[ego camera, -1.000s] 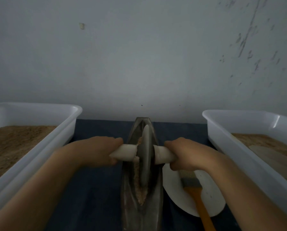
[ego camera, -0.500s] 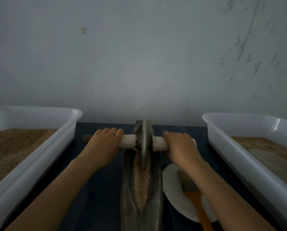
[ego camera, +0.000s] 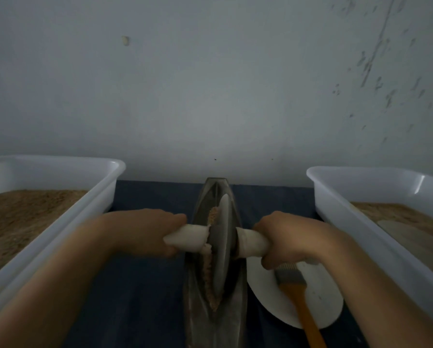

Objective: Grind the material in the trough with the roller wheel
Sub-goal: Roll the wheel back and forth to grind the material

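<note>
Head view shows the left hand (ego camera: 145, 232) and right hand (ego camera: 288, 239), each grip wrapped round an end of the roller wheel's (ego camera: 220, 247) white axle. Between them the wheel stands upright in the trough (ego camera: 215, 310), whose long axis runs away towards the wall, axle lying crosswise, brown material (ego camera: 209, 280) just left of the disc.

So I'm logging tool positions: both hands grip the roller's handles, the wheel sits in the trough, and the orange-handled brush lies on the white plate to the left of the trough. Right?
Not quite. In the head view the brush lies on the white plate to the right of the trough, not the left. The rest holds: left hand and right hand grip the handles, and the wheel sits in the trough.
</note>
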{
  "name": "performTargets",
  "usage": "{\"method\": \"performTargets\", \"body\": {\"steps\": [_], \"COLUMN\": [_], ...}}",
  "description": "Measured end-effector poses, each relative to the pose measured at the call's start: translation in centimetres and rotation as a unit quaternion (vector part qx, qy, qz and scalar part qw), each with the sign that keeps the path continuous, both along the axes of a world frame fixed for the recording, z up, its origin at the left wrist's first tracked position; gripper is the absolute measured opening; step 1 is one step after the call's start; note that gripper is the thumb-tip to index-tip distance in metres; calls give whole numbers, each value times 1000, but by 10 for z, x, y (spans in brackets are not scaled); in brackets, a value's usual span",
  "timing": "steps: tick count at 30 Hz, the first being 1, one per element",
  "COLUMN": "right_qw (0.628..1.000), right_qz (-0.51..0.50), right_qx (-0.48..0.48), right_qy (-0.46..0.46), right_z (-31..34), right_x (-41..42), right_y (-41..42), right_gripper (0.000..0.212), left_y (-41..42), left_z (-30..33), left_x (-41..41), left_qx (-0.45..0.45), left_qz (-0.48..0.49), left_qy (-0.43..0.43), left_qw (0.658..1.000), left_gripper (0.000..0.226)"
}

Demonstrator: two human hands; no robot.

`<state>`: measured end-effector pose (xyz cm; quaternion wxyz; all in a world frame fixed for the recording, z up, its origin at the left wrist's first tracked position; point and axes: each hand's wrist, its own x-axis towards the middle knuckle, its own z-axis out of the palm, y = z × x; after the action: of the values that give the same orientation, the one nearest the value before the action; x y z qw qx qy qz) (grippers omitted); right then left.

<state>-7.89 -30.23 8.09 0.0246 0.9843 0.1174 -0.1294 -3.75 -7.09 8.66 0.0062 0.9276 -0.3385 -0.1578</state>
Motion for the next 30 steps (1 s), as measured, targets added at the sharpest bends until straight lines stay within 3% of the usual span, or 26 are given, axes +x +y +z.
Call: {"method": "performTargets", "body": {"steps": [3, 6, 10, 13, 16, 19, 23, 26, 30], "right_qw": [999, 990, 955, 943, 952, 976, 993, 999, 999], "right_qz": [-5, -28, -31, -34, -29, -30, -18, -10, -15], "right_qx": [-13, 1, 11, 27, 27, 6, -4, -14, -36], "right_qy": [-53, -137, -294, -331, -305, -215, -118, -52, -21], "right_z": [-7, -19, -37, -44, -42, -29, -12, -2, 1], "right_x": [13, 32, 48, 51, 49, 41, 15, -5, -14], "right_y": [0, -3, -6, -7, -7, -4, 1, 4, 8], "right_gripper": [25, 26, 24, 22, 22, 27, 25, 25, 27], "left_y": [-3, -7, -13, -16, -15, -12, -5, -2, 0], "left_z": [-9, -23, -42, -48, -47, -39, -24, -13, -8], "left_x": [9, 24, 44, 48, 45, 38, 17, 2, -3], "left_qx": [2, -9, -43, -67, -80, -47, -10, 23, 23], "left_qz": [14, 36, 56, 60, 58, 44, 26, 9, -8], "left_qy": [-46, -153, -338, -386, -365, -313, -160, -73, -50], "left_qw": [999, 988, 938, 918, 926, 948, 987, 997, 998], "left_gripper": [27, 31, 32, 33, 31, 32, 35, 32, 25]}}
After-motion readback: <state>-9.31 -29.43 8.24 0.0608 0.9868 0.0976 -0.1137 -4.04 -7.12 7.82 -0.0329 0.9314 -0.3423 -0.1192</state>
